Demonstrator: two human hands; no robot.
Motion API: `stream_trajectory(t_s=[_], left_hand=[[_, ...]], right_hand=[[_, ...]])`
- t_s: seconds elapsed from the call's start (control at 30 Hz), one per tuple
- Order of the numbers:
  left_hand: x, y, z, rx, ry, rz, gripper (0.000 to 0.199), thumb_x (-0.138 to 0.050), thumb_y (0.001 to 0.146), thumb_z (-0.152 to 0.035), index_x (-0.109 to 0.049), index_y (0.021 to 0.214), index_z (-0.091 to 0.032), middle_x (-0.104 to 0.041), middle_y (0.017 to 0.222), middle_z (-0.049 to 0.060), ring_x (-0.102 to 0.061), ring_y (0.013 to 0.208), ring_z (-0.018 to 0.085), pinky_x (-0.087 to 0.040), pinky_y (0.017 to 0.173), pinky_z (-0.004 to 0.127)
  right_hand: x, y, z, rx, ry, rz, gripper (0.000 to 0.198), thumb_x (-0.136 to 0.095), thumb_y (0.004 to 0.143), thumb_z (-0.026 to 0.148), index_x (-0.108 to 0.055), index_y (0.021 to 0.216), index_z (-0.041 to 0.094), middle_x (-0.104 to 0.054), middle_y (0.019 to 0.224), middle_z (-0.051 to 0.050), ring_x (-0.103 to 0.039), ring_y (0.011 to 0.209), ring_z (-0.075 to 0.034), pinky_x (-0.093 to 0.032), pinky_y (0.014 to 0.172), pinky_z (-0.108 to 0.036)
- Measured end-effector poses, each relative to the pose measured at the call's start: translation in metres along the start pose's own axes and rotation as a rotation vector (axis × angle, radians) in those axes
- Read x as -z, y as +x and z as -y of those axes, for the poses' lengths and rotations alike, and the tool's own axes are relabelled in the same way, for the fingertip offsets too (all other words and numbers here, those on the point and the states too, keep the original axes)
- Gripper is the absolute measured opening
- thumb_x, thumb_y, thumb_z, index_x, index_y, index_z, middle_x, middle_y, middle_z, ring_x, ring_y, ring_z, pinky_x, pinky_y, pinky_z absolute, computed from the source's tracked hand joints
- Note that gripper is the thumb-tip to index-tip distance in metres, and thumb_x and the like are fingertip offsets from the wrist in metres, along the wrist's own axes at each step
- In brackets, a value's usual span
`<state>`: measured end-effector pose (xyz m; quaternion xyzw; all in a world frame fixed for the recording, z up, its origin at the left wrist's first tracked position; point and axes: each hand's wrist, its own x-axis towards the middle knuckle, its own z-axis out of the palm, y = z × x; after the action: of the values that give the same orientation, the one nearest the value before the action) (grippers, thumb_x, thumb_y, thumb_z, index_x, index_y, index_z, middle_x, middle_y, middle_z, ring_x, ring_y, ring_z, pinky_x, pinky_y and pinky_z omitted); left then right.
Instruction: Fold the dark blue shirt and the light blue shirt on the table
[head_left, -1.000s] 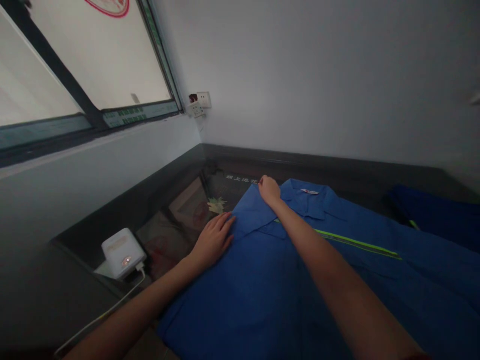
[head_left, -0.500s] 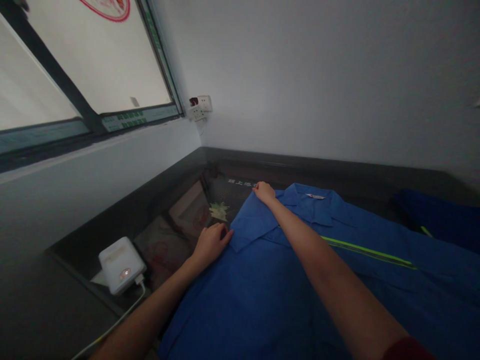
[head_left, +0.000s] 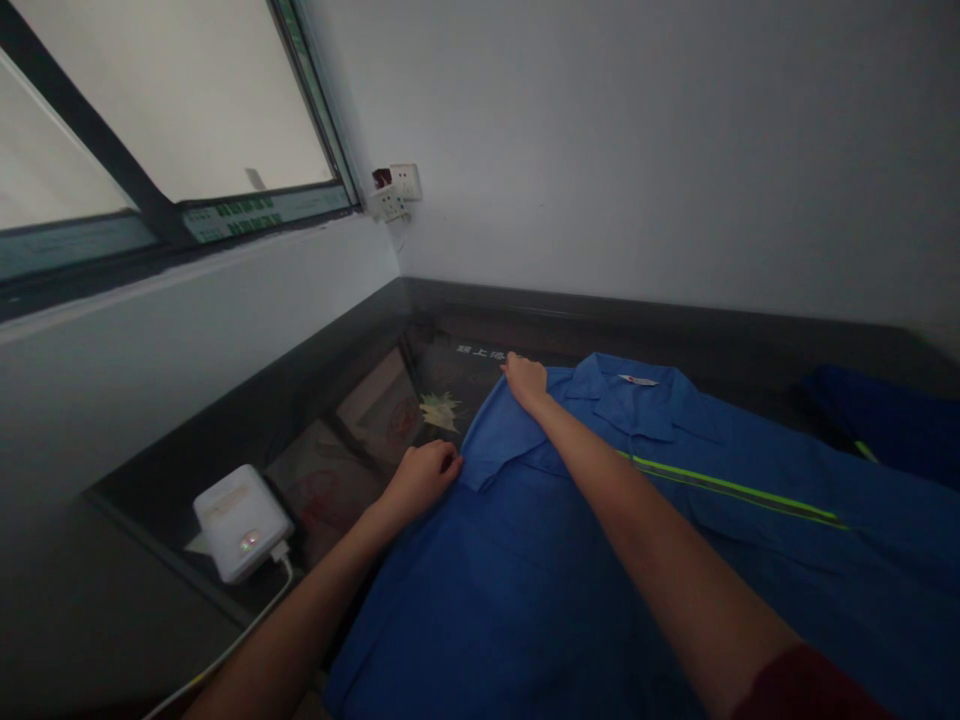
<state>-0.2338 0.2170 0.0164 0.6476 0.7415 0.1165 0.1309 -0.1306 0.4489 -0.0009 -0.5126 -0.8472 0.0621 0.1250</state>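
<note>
A blue collared work shirt (head_left: 570, 560) with a yellow-green stripe lies spread over the dark glossy tabletop. Its collar, with a small white label, points toward the wall. At the far left edge of the shirt, my right hand (head_left: 525, 380) pinches the cloth near the shoulder. My left hand (head_left: 424, 475) is closed at the lower left edge of the same folded-over flap, its fingers curled against the cloth. Between the hands the flap lies folded on the shirt, with a crease at its lower corner. My left fingertips are partly hidden.
A white power bank (head_left: 244, 522) with a plugged-in white cable sits at the left of the tabletop (head_left: 330, 410). More dark blue cloth (head_left: 892, 420) lies at the right. Walls border the table's back and left; sockets (head_left: 397, 190) are in the corner, beside a window (head_left: 225, 110).
My right hand has shifted slightly, and the flap's edge beneath it looks more rounded, its lower corner more creased. My left hand stays at the edge. The camera view has tilted down a little.
</note>
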Motion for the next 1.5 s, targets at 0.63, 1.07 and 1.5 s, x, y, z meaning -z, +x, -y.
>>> stream_trajectory(t_s=[0.63,1.07,1.5], left_hand=[[-0.024,-0.016,-0.028,-0.384,0.102,-0.118,0.055,-0.039,0.095,-0.036,-0.027,0.145,-0.015,-0.029,0.152,0.015,-0.022,0.142,0.025,-0.023,0.115,0.047],[-0.013,-0.017,-0.005,-0.298,-0.060,-0.035,0.059,-0.039,0.095,-0.043,-0.025,0.147,-0.019,-0.027,0.154,0.013,-0.025,0.141,0.023,-0.024,0.114,0.043],[0.014,-0.026,0.014,0.045,-0.192,0.035,0.029,-0.062,0.076,-0.046,-0.058,0.087,-0.020,-0.064,0.076,0.001,-0.059,0.069,0.017,-0.041,0.059,0.025]], right_hand=[[0.037,-0.026,-0.013,0.315,0.237,-0.087,0.034,-0.037,0.099,0.030,-0.061,0.116,0.014,-0.062,0.121,-0.011,-0.054,0.114,-0.018,-0.037,0.098,-0.026],[-0.008,-0.040,-0.006,0.349,0.225,-0.010,0.043,-0.043,0.096,0.035,-0.052,0.130,0.011,-0.049,0.138,-0.014,-0.041,0.130,-0.022,-0.027,0.110,-0.038],[0.025,0.000,-0.019,-0.062,0.061,0.130,0.035,-0.055,0.089,0.043,-0.066,0.105,0.014,-0.066,0.111,-0.017,-0.061,0.105,-0.028,-0.046,0.085,-0.037]])
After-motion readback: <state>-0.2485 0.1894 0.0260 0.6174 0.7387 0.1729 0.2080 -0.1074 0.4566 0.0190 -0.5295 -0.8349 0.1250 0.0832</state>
